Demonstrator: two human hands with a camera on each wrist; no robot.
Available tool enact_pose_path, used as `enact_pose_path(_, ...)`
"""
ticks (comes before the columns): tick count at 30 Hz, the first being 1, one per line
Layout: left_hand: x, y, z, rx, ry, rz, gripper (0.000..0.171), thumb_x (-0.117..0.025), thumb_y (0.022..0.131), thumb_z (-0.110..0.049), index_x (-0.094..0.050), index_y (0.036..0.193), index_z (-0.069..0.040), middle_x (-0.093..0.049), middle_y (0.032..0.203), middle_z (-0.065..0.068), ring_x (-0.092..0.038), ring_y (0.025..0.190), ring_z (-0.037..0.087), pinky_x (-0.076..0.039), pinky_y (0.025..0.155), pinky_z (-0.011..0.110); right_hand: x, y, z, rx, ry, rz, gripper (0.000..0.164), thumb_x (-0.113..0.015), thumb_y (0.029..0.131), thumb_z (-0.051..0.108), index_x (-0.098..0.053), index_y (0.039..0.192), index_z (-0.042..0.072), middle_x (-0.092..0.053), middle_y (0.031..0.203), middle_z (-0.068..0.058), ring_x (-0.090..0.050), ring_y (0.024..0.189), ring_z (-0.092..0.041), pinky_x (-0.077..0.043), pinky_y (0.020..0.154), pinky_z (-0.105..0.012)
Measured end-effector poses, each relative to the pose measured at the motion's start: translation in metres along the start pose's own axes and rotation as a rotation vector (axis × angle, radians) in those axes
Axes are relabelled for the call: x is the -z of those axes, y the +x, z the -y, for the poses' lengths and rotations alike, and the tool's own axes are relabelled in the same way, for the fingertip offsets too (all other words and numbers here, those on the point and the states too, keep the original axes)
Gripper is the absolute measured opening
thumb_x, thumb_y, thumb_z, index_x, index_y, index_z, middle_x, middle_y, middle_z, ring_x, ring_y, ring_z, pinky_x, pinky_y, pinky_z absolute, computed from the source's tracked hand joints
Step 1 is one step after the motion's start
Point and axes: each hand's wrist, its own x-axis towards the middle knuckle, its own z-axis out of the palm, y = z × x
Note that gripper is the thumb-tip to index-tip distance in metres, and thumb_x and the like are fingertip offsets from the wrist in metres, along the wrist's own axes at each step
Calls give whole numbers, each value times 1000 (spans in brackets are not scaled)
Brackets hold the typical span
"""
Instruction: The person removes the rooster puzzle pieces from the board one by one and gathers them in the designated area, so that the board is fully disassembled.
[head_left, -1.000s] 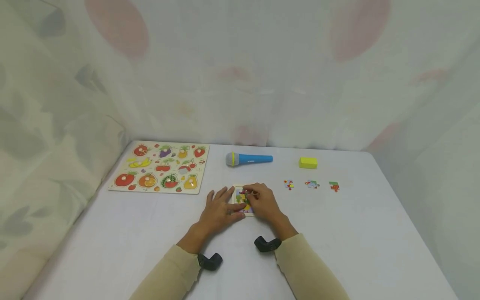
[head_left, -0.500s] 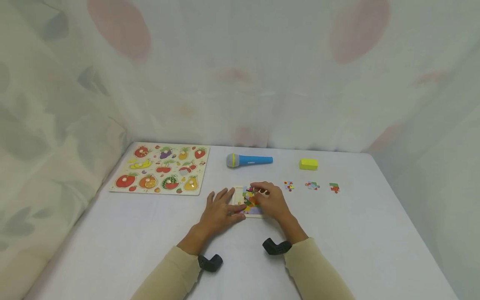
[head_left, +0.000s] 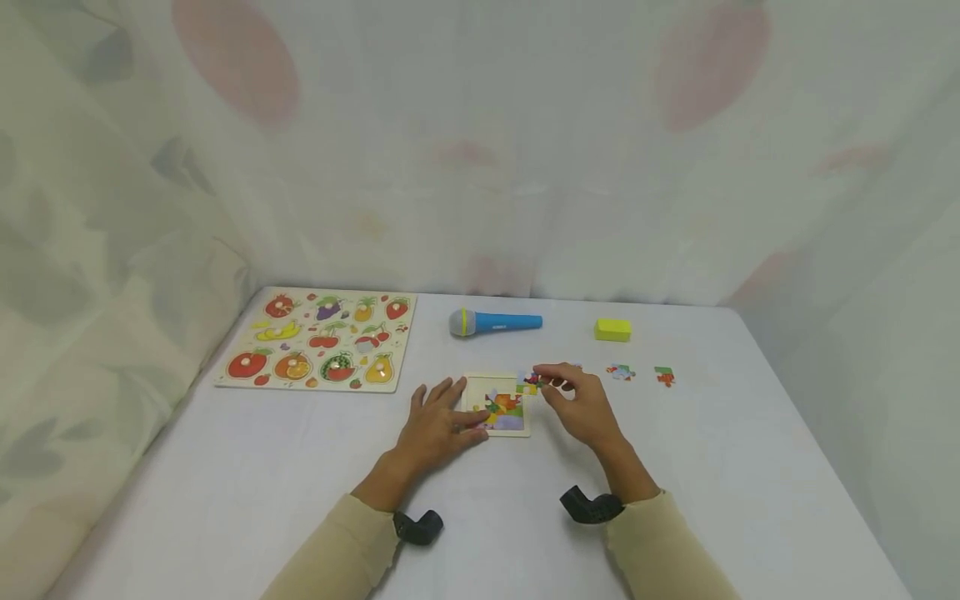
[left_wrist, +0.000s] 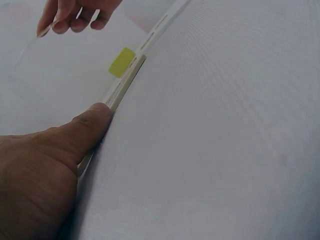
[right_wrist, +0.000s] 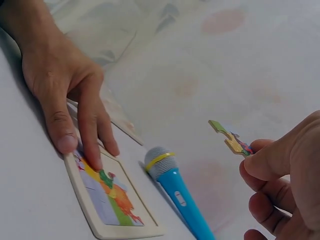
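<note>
My left hand rests on the left side of a small wooden jigsaw tray, its fingers spread and fairly straight. In the right wrist view its thumb lies on the tray's rim and the fingertips touch the picture pieces. Part of the tray's upper area shows bare wood. My right hand pinches a jigsaw piece between thumb and forefinger, raised just beyond the tray's upper right corner. The piece is green, yellow and dark red. In the left wrist view the tray's edge appears side-on, with the left thumb against it.
Loose jigsaw pieces lie in a row to the right, one mostly hidden behind my right hand. A blue toy microphone and a yellow block lie farther back. A fruit knob puzzle board is at the left.
My right hand has moved right, from over the tray to its upper right corner, lifting a piece out. More bare wood shows in the tray. The left hand has stayed in place.
</note>
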Motion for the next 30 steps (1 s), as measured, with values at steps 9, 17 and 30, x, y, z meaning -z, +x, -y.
enact_pose_path(9,-3,0,2,16,-34,0,40,-64,86,-56,-69,120,-36,-36,152,9,-25,140,32,-8,108,60,26,-16,-3,-12,-32,-11,27,-64,88,-3,-70,113,6,-67,94,2,-55,89,-18,-46,78,-47)
enact_pose_path(17,-5,-1,3,16,-26,-10,40,-63,86,-57,-68,120,-37,-36,151,8,-25,140,33,-8,108,60,46,-35,-19,-71,-72,-17,28,-64,88,-4,-70,113,4,-69,97,0,-55,88,-18,-46,76,-45)
enact_pose_path(30,-5,0,3,10,-26,-18,39,-64,85,-57,-69,118,-37,-38,150,9,-27,139,33,-10,108,61,61,-51,-53,-147,-110,5,28,-63,88,-6,-70,113,4,-67,94,-1,-55,87,-19,-46,76,-35)
